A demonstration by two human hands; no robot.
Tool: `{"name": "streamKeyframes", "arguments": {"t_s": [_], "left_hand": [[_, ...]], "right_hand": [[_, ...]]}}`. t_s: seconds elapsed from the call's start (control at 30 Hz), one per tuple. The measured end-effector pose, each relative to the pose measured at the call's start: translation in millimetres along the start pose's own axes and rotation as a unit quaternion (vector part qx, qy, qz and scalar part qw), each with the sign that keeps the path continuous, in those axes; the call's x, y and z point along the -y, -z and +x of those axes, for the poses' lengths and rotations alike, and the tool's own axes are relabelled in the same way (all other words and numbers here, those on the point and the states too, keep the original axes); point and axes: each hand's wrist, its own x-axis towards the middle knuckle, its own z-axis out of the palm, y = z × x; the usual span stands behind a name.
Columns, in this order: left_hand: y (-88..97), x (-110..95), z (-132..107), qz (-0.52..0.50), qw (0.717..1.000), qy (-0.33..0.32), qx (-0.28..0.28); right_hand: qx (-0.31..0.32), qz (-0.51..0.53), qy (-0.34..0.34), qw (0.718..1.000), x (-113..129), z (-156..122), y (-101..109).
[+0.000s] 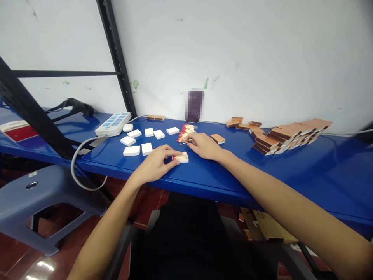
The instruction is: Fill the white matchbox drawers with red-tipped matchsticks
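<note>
My left hand (159, 161) grips a small white matchbox tray (184, 158) between thumb and fingers near the table's front edge. Several matches lie in that tray, red heads towards the left. Just beyond it, my right hand (202, 146) is closed in a pinch at the near side of a pile of red-headed matches (186, 132). A match (184, 143) pokes out from its fingertips; how many it holds is hidden. To the right of the pile lies a brown matchbox sleeve (218, 138). White matchbox trays (147, 149), several of them, are scattered left of the pile.
Stacked matchboxes (288, 136) fill the right part of the blue table (227, 177), with loose ones (241, 123) behind. At left are a white power strip (113, 123) with its cable and a black rack post (35, 112). A phone (194, 107) leans on the wall.
</note>
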Motion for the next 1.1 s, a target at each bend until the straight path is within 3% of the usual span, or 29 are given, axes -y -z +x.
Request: {"name": "streamKeyframes", "arguments": {"t_s": [1.1], "left_hand": [[0.7, -2.9, -0.1, 0.009, 1.000, -0.017, -0.003]], "right_hand": [[0.013, -0.021, -0.051, 0.998, 2.8, 2.7, -2.0]]}}
